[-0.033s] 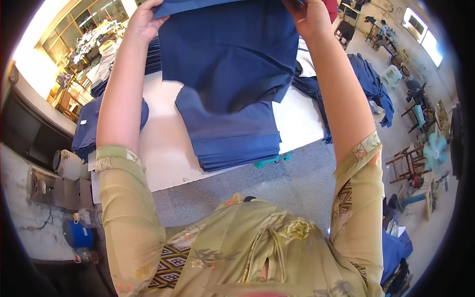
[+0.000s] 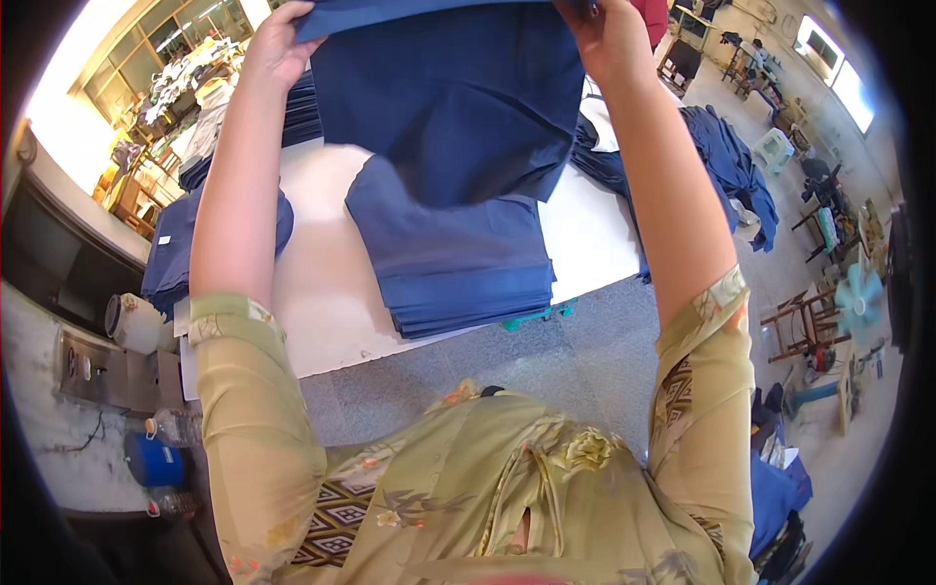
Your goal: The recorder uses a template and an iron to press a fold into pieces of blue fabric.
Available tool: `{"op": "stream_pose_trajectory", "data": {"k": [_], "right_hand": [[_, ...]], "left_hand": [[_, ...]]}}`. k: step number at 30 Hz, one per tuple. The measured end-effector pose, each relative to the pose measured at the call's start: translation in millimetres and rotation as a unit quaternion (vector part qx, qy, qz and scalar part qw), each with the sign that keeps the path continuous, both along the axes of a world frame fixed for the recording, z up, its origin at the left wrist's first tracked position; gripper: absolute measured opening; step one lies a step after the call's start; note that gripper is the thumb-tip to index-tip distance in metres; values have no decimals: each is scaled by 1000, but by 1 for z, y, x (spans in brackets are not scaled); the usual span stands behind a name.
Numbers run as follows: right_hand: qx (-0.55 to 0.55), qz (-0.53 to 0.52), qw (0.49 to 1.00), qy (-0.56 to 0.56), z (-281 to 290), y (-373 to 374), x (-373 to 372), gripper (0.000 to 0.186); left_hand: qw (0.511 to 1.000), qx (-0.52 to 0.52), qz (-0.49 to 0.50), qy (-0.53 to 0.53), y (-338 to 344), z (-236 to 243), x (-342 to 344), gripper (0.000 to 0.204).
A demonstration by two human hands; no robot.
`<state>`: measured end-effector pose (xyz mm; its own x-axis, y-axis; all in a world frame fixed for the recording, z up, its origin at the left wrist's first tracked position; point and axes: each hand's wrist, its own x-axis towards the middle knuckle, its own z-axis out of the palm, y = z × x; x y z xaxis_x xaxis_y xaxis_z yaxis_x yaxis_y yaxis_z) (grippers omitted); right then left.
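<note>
Between my two raised hands hangs a piece of navy blue cloth (image 2: 448,107), its upper edge folded over and partly beyond the top of the view. My left hand (image 2: 281,44) pinches the left end of that edge. At the right end, my right hand (image 2: 606,39) grips the cloth, some of its fingers hidden behind the fabric. The loose lower part sags over a neat pile of blue cloth pieces (image 2: 458,258) on the white table (image 2: 322,224), covering the pile's far end.
Another folded blue stack (image 2: 175,239) lies at the table's left side. Loose blue garments (image 2: 726,175) hang at the right. A green fan (image 2: 858,291) and a pale stool (image 2: 773,149) stand farther right. Plastic bottles (image 2: 175,429) and a blue container (image 2: 156,460) are at lower left.
The held cloth has shifted slightly up and left, and its lower edge has swung higher, baring more of the pile. Both hands keep their grip.
</note>
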<state>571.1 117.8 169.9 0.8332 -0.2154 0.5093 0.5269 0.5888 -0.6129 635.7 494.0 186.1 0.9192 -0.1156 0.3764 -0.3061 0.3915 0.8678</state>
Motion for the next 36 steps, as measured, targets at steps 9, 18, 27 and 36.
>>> {"op": "stream_pose_trajectory", "data": {"k": [9,18,27,36], "right_hand": [[50,54,941,330,-222,42,-131,21],[-30,62,816,573,-373,15,-127,21],[-135,39,813,565,-376,4,-148,20],[-288,-90,797,523,-399,-3,-145,31]], "left_hand": [[977,51,98,182,24,-193,-154,16],[888,177,48,423,3,-360,-177,20],[717,619,10,320,6,-329,-144,23],[823,454,284,189,73,-430,64,35]]}}
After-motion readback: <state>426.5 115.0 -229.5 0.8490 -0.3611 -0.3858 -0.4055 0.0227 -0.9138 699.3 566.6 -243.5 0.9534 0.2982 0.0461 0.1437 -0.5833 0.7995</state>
